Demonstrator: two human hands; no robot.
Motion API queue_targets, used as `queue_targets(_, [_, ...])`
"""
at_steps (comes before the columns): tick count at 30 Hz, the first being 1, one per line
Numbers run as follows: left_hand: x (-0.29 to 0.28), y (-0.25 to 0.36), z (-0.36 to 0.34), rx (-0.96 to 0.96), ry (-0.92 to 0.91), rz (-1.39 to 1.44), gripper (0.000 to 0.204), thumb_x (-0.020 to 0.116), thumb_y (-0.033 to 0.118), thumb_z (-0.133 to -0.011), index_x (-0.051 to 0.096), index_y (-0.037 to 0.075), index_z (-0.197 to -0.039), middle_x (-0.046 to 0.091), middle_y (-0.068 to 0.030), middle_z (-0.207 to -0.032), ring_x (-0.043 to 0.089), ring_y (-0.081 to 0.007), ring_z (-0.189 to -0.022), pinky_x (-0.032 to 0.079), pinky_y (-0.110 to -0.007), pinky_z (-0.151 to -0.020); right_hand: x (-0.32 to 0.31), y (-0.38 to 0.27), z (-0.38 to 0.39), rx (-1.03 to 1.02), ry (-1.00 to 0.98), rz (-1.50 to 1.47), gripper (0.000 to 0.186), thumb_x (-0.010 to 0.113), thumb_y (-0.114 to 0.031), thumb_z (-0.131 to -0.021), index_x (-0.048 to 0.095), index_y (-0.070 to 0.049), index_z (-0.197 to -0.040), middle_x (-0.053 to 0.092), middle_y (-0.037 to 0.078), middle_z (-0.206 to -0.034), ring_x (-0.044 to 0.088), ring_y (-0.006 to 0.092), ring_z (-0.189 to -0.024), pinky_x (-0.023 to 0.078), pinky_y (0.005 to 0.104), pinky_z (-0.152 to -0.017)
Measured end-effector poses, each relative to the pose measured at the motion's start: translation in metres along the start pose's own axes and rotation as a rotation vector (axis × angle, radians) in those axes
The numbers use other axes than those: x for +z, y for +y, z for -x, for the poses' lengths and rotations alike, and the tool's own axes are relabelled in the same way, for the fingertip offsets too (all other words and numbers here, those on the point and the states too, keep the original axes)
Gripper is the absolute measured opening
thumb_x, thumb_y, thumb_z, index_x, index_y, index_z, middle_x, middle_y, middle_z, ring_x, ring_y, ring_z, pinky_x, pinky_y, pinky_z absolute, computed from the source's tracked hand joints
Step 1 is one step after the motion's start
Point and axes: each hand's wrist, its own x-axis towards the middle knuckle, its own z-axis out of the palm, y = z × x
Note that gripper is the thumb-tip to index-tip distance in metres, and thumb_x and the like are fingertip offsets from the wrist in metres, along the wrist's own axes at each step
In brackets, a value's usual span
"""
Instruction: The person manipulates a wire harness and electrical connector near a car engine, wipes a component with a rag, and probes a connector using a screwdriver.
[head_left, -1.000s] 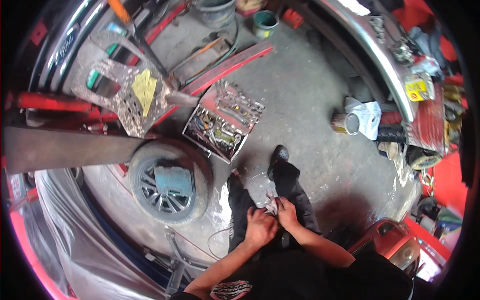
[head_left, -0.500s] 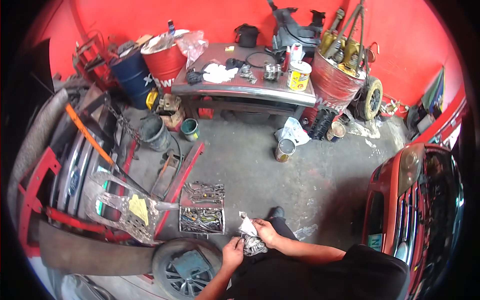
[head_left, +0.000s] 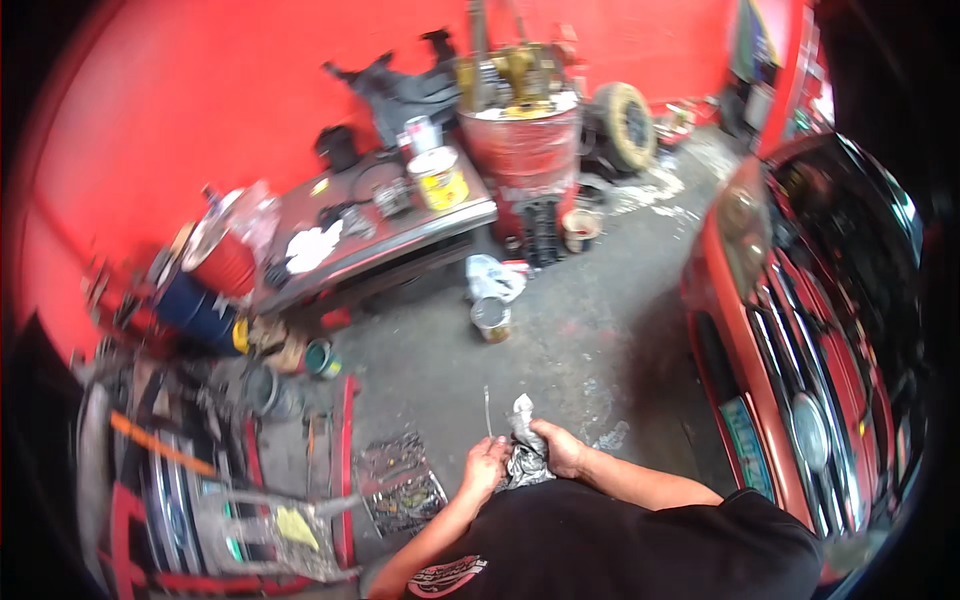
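At my waist, my left hand (head_left: 486,464) is closed on a slender pale rod (head_left: 487,410), which sticks up from its fingertips. My right hand (head_left: 561,447) grips a crumpled, grimy white rag (head_left: 525,423); the bunched, greyer lower part of it lies between both hands, against my dark shirt. Below and left of my hands is an open metal toolbox (head_left: 400,484) full of hand tools.
A metal table (head_left: 380,235) holding cans and parts stands against the red wall, beside drums (head_left: 515,150). A can (head_left: 490,318) and plastic bag (head_left: 494,279) sit on the floor. A red car front (head_left: 745,390) is at right; red stands (head_left: 349,430) and bumper parts lie left.
My view has lifted and swung from the floor toward the wall, table and red car. My hands stay together on the rag; a thin rod now shows upright in my left hand.
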Motion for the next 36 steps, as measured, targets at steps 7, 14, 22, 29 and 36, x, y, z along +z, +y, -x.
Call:
queue_targets(7, [0.145,0.091,-0.062,-0.03,-0.562,-0.329,0.011,0.066,0.012,-0.092,0.066,0.001,-0.096,0.062,0.0009,-0.07,0.05,-0.0054,-0.056,0.038,-0.022,-0.05,-0.096,-0.079,0.045,-0.689,0.464,0.037,0.027,0.05,-0.014,-0.1,0.057,0.003,-0.119,0.066,0.011,-0.107,0.065,0.0187,-0.092,0.053,0.0332,-0.086])
queue_targets(14, [0.25,0.127,-0.105,-0.026,-0.817,-0.474,0.011,0.06,0.012,-0.095,0.061,0.002,-0.091,0.058,-0.0013,-0.067,0.049,-0.0072,-0.053,0.039,-0.023,-0.047,-0.119,-0.137,0.132,-1.097,0.869,0.011,0.023,0.048,-0.007,-0.1,0.063,0.001,-0.115,0.067,0.004,-0.105,0.059,0.0099,-0.099,0.046,0.0266,-0.092])
queue_targets(22, [0.356,0.223,-0.168,-0.066,-1.219,-0.404,0.013,0.055,0.016,-0.097,0.058,0.006,-0.089,0.057,-0.0006,-0.065,0.047,-0.0077,-0.052,0.039,-0.023,-0.048,-0.055,-0.192,0.238,-1.554,1.161,-0.17,0.019,0.056,-0.021,-0.1,0.064,-0.004,-0.103,0.064,0.003,-0.084,0.057,0.0081,-0.071,0.048,0.0252,-0.063])
queue_targets(29, [0.495,0.256,-0.152,0.805,-1.388,-0.826,0.031,0.066,0.03,-0.087,0.063,-0.001,-0.088,0.068,-0.0182,-0.079,0.067,-0.0334,-0.076,0.051,-0.042,-0.072,-0.019,-0.202,0.329,-2.036,1.215,-0.317,0.038,0.042,-0.041,-0.103,0.054,-0.005,-0.107,0.052,0.006,-0.084,0.047,0.0126,-0.065,0.042,0.0266,-0.058])
queue_targets(36, [0.625,0.244,-0.097,1.132,-1.207,-1.091,0.048,0.068,0.039,-0.086,0.059,0.0,-0.114,0.069,-0.0241,-0.093,0.067,-0.0406,-0.093,0.051,-0.05,-0.082,-0.054,-0.212,0.391,-2.289,1.003,-0.378,0.038,0.04,-0.028,-0.104,0.052,0.0,-0.126,0.061,0.012,-0.113,0.061,0.0219,-0.099,0.051,0.0386,-0.089])
